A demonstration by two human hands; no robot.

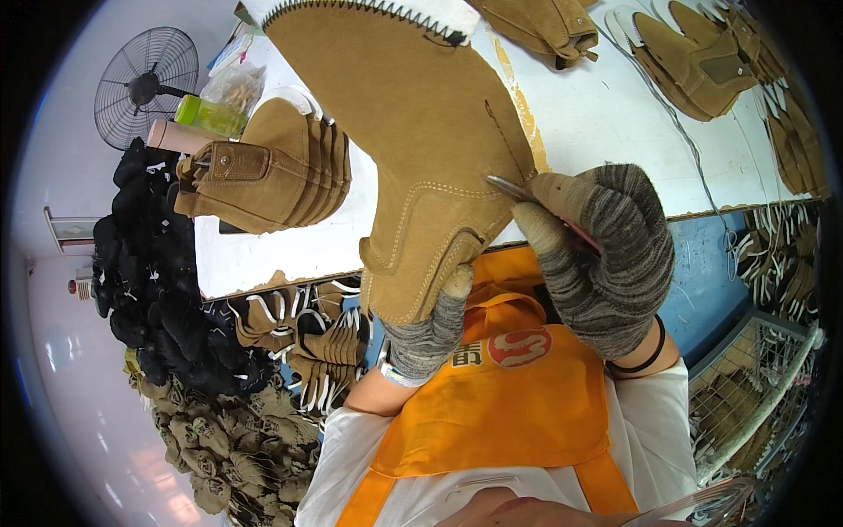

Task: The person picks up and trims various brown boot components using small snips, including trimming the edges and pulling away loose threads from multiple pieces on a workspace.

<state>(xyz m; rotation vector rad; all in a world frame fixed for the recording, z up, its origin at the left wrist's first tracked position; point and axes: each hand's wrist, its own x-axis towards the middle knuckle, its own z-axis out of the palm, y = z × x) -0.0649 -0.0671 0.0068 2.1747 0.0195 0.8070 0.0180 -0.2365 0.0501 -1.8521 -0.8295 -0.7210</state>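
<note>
A brown suede shoe upper [421, 132] fills the middle of the view, with pale stitch lines and dark zigzag stitching along its white-lined top edge. My left hand [430, 334], in a grey knit glove, grips its lower end; most of those fingers are hidden behind the suede. My right hand [606, 255], gloved the same way, is closed around a small pointed metal tool [503, 184] with a reddish handle. The tool's tip touches or nearly touches the upper's right edge, just below a short dark seam. Its exact kind is hidden by the fingers.
On the white table [606, 132], a stack of brown uppers [272, 171] stands left; more uppers [694, 66] lie far right beside a cable. A green-lidded jar [209, 116] and a fan [145, 88] are far left. Black pieces [154, 263] hang left; a wire cart [755, 386] stands right.
</note>
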